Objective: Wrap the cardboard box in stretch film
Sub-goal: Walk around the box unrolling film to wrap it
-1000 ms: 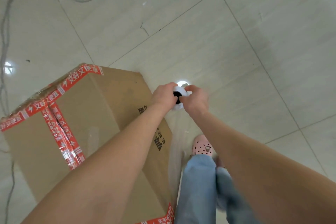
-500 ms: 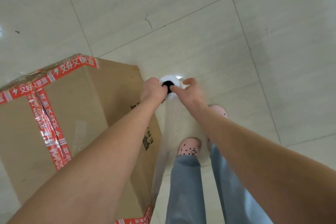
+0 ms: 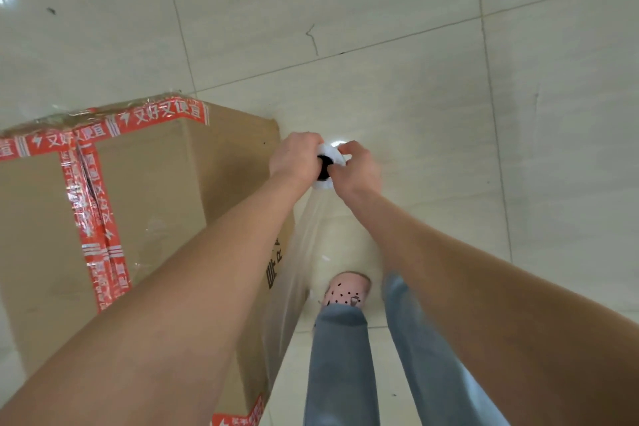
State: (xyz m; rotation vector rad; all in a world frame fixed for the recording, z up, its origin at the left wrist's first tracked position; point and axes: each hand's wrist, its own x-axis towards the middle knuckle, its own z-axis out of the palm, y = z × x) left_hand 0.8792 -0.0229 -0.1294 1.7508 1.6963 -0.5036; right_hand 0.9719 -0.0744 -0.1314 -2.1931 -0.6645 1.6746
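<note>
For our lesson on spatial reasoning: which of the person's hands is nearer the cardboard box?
Left. The left hand grips the film roll at the right edge of the cardboard box; the right hand grips the roll's other side, farther away.

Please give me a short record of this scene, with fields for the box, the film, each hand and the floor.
box: cardboard box, red tape on its seams
floor: tiled floor, box stands on it
roll: film roll, beside the box's corner, end facing camera
film: clear sheet stretches from roll toward the box's side
left hand: grips the roll's end
right hand: grips the roll's end
</note>
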